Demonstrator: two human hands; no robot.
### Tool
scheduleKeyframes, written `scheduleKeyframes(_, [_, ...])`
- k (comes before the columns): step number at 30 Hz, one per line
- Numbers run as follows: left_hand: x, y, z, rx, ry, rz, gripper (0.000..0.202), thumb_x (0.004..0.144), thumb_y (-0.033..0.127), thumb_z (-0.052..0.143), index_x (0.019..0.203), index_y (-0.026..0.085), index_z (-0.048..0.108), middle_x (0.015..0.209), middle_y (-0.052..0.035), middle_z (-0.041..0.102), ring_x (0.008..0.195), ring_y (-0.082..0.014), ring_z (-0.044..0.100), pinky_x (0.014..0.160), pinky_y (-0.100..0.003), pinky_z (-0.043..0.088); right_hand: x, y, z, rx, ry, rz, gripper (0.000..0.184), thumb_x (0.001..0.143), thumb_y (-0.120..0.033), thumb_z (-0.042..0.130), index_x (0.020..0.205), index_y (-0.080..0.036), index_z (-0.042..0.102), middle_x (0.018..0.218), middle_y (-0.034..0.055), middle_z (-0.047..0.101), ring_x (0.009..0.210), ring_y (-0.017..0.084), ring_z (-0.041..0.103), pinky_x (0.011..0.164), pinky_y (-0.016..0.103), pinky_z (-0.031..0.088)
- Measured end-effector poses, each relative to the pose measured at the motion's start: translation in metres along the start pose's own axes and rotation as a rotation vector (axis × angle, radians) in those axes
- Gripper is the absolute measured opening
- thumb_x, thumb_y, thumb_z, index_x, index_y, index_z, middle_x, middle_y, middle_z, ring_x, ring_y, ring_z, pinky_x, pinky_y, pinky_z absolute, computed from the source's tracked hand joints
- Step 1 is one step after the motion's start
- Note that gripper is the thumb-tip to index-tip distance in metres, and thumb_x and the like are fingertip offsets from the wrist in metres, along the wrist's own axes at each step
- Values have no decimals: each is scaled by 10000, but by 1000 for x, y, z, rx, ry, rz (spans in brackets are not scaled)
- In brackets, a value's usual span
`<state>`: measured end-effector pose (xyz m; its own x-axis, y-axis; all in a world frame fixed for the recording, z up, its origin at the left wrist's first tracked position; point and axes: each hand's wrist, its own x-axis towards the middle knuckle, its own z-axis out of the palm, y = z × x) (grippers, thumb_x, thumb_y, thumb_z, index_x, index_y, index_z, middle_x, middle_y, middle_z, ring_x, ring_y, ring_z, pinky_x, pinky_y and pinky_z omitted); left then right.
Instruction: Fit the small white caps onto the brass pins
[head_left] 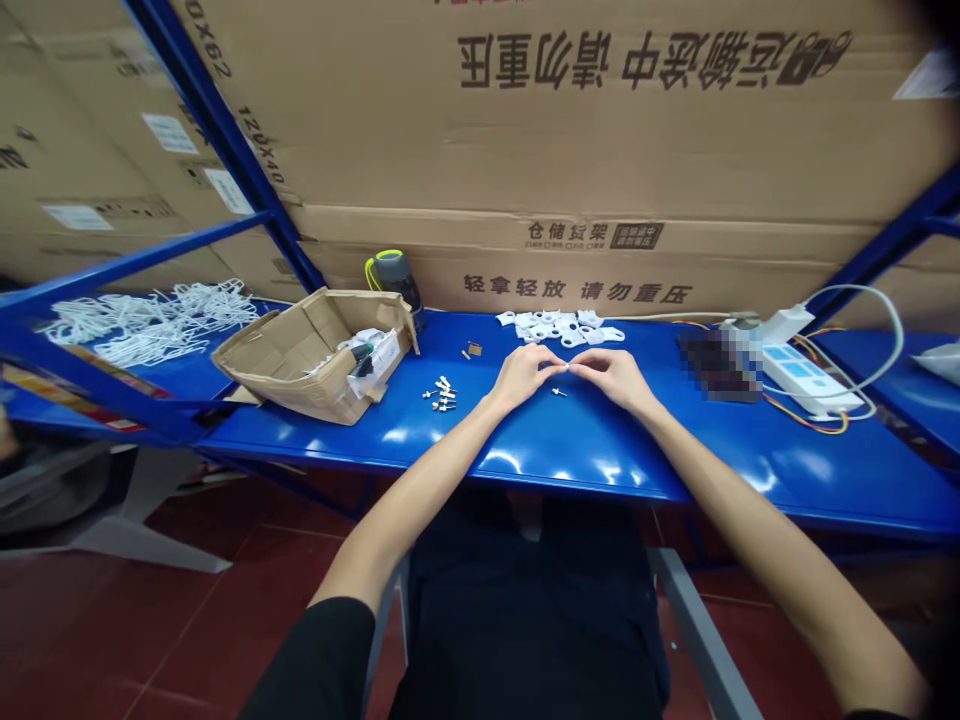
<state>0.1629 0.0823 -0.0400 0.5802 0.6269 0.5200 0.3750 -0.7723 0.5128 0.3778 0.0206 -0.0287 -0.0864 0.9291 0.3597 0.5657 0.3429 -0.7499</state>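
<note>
1. The left hand (523, 376) and the right hand (616, 378) meet fingertip to fingertip just above the blue bench (600, 450), near its middle.
2. Both hands have thumb and forefinger pinched shut on a small white piece (568, 368), which sits between the two sets of fingertips. It is too tiny to tell its shape. The other fingers curl loosely toward the bench.
3. At 6 o'clock from the piece, just below the fingertips, a single small pin (559, 392) lies on the bench, apart from both hands.
4. At 9 o'clock from the left hand, near it, lies a loose cluster of metal pins (442, 396).
5. At 12 o'clock from the hands, near the back of the bench, white plastic parts (561, 328) are heaped together.
6. Further out at 9 o'clock stands an open cardboard box (300, 375), torn and with its flaps splayed. Inside it are white pieces and a dark, green-tipped tool (361, 356), lying toward the box's right side.
7. Behind the box, at about 10 o'clock from the hands, a grey bottle (395, 276) with a yellow-green loop stands upright.
8. At far 9 o'clock, on the neighbouring shelf, lies a tangle of white cords (150, 320).
9. At 3 o'clock, well apart from the right hand, a white power strip (802, 375) rests with its cable looping behind.
</note>
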Motion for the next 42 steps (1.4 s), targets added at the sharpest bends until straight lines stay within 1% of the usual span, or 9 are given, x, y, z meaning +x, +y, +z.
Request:
scheduleKeyframes(7, [0,-1,0,37,-13,-11,180,1006,357,690,1034,241,824,1045,-16,800,1002,-203,693,948,-327,508,1,3,-3,-147,-13,-15,283,915,-487,680,905,-237,813,933,40,817,854,253,722,827,377,538])
scheduleKeyframes(9, [0,-1,-1,55,-44,-10,176,1004,356,690,1044,246,822,1068,-15,798,1034,-208,691,968,-330,507,1,5,-4,-193,-28,-34,272,920,-468,668,904,-240,816,924,40,815,840,250,713,826,381,532])
scheduleKeyframes(12, [0,-2,-2,76,-89,-29,195,995,349,698,1125,247,803,1115,-18,791,1062,-211,692,991,-332,513,2,7,-4,-248,-35,-64,258,912,-451,669,895,-238,813,911,50,806,841,256,700,807,388,525])
scheduleKeyframes(15, [0,-4,-2,117,-111,-54,230,996,268,674,1201,242,775,1149,-24,781,1077,-209,693,997,-333,521,2,8,-3,-260,-59,-100,229,904,-429,679,877,-237,801,920,56,799,870,263,690,816,395,521])
scheduleKeyframes(19, [0,-7,0,183,-109,-76,271,995,149,602,1192,218,775,1200,-43,767,1133,-214,687,1011,-336,522,1,6,1,-270,-121,-142,193,912,-398,676,871,-248,791,976,57,794,939,271,679,879,410,514])
scheduleKeyframes(23, [-1,-5,0,209,-106,-97,270,1016,162,565,1176,212,776,1226,-50,763,1145,-216,688,1032,-345,520,0,3,4,-293,-164,-159,192,925,-393,670,885,-248,789,1023,71,770,1002,283,666,929,424,506])
scheduleKeyframes(27, [-1,-3,0,218,-109,-107,267,1012,165,568,1174,216,775,1220,-53,763,1126,-219,690,1034,-355,519,-1,2,5,-324,-190,-180,197,933,-401,671,902,-247,790,1055,87,742,1028,291,651,942,441,506])
scheduleKeyframes(34, [-1,-4,0,212,-114,-118,256,999,174,591,1172,219,774,1218,-60,758,1128,-227,681,1032,-360,510,-1,3,6,-352,-188,-215,211,951,-423,663,907,-253,779,1052,86,739,1011,289,653,933,446,516])
scheduleKeyframes(42, [-1,-4,-1,209,-115,-127,243,996,184,603,1154,225,783,1204,-55,758,1114,-226,678,1032,-361,498,-2,0,5,-351,-217,-226,225,967,-436,650,936,-251,775,1091,95,731,1050,297,649,970,457,508])
